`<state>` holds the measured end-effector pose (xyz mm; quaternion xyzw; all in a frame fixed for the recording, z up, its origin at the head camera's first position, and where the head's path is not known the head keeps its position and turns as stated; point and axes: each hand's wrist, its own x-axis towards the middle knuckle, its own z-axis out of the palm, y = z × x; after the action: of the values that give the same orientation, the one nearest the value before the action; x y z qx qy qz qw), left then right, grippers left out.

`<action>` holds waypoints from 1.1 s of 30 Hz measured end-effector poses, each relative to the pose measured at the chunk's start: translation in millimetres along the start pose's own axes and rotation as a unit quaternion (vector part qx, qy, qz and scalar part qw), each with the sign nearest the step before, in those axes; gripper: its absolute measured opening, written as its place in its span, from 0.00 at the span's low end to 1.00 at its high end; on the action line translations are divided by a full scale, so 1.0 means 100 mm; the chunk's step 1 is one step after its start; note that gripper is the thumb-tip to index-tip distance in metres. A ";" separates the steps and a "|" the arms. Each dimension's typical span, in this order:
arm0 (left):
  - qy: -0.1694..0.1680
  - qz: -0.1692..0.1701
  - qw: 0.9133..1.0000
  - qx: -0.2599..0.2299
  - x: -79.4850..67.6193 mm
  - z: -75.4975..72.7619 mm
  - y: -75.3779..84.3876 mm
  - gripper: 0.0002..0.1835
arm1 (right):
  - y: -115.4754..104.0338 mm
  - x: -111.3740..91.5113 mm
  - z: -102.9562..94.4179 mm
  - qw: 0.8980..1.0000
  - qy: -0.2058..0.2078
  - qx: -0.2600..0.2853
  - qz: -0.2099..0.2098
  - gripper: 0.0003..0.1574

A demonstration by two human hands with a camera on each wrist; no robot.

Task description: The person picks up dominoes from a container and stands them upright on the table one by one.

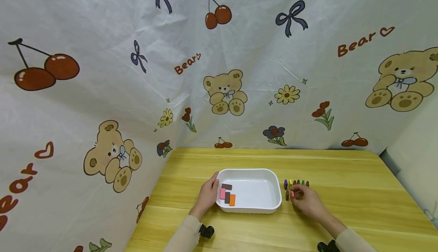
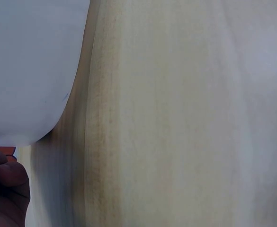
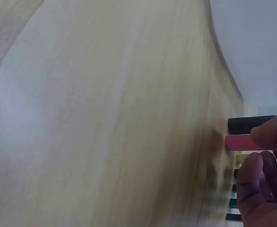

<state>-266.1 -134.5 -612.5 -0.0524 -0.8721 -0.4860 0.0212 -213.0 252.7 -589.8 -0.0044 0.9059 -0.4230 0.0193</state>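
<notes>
The printed cloth backdrop [image 1: 253, 50] bears a red-brown "Bear" [image 1: 356, 44] with an outlined heart [image 1: 387, 31] at right, a smaller "Bear" [image 1: 184, 66] with a small heart [image 1: 198, 56] near the middle, and a partial "ear" [image 1: 18, 186], its first letter cut off by the left edge, with a large heart [image 1: 44, 150].

A wood-grained table [image 1: 260, 231] bears a white tub [image 1: 256, 191]; small coloured blocks [image 1: 286, 184] stand near the tub's right end.

Looking like a screened-off tabletop corner: showing a pale cloth [image 1: 256, 54] printed with bears, bows, cherries, flowers and "Bear" lettering, hanging behind and left of a wood-grain table [image 1: 359, 191]. Showing a plain pale surface [image 1: 417, 160] on the right. Not revealing whether home, studio or elsewhere.
</notes>
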 end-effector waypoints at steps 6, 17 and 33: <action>0.001 0.006 1.000 0.000 -0.01 -0.01 -0.01 0.26 | -0.08 -0.01 -0.04 0.999 0.022 -0.023 -0.020 0.22; 0.001 0.003 1.000 0.003 -0.02 -0.01 -0.02 0.26 | -0.45 -0.02 -0.02 0.998 0.033 -0.011 -0.047 0.19; 0.000 0.002 1.000 -0.009 -0.03 -0.02 0.04 0.25 | -0.84 0.12 0.37 0.999 0.007 0.030 -0.031 0.16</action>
<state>-262.9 -133.6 -608.2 -0.0547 -0.8674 -0.4942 0.0215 -224.3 169.7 -549.4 -0.0294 0.8925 -0.4502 0.0000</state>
